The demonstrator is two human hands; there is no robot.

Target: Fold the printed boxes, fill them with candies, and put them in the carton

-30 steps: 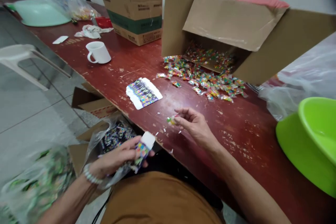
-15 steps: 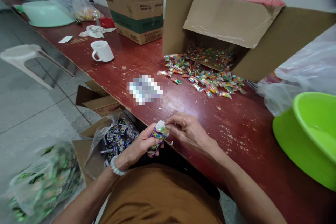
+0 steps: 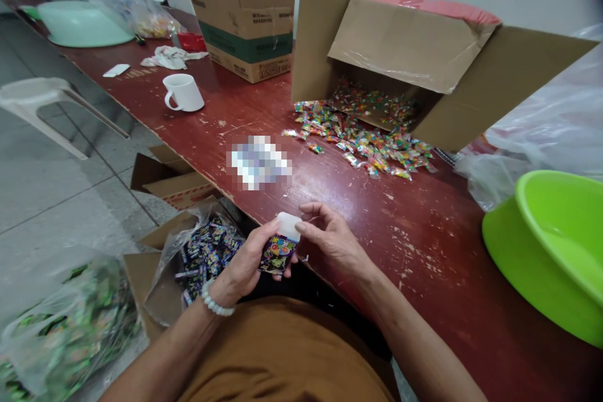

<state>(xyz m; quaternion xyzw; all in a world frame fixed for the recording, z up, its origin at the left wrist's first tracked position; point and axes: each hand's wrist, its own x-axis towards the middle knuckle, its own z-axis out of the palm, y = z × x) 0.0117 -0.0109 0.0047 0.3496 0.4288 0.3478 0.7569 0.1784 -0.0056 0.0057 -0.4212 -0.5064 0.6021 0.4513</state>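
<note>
My left hand (image 3: 254, 251) holds a small dark purple candy box (image 3: 279, 254) with colourful print, its white top flap (image 3: 288, 226) standing up. My right hand (image 3: 332, 235) is beside the flap, its thumb tip at the flap's right edge. Its fingers are apart from the thumb and nothing shows between them. The inside of the box cannot be seen. Beyond my hands, many small clear packets of coloured candies (image 3: 372, 147) are spilled from a cardboard box (image 3: 391, 44) lying on its side.
A white mug (image 3: 183, 93) and a blurred-out item (image 3: 261, 163) stand on the red table (image 3: 424, 251). A green basin (image 3: 513, 245) is at right. Below left, a lined carton (image 3: 136, 282) holds purple boxes, near a bag of green packets (image 3: 70, 333). Another carton (image 3: 257, 44) stands behind.
My right hand's pinch at the box opening has loosened, with its thumb now by the flap. The greenish packet seen at the opening is out of sight. The box front is turned more toward me.
</note>
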